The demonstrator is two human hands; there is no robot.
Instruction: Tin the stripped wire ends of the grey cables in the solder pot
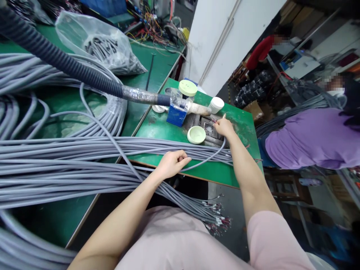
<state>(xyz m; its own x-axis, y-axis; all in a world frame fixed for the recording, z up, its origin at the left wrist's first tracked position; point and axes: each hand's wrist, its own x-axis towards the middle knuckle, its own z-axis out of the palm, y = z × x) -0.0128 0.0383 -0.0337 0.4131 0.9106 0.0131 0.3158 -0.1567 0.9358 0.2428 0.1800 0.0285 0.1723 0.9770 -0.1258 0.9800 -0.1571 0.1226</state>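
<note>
My right hand (224, 127) pinches the end of a grey cable (209, 158) above a dark, stained metal plate (210, 129) on the small green table. Thin reddish wires show at its fingertips. From there the cable bends down and runs back beneath my left hand (174, 163). The left fingers are curled around that cable, though the palm side is hidden. A bundle of grey cables (157, 144) lies just beyond the left hand. Another bundle (180, 200) passes under the left forearm, its stripped, coloured wire ends hanging over the table edge.
A black corrugated hose (84, 77) ends in a nozzle by a blue box (176, 115). Around the plate stand a pale green lid (196, 135), a white jar (216, 105) and a green-lidded tub (188, 88). Coiled cables fill the left. A person in purple (312, 138) works at right.
</note>
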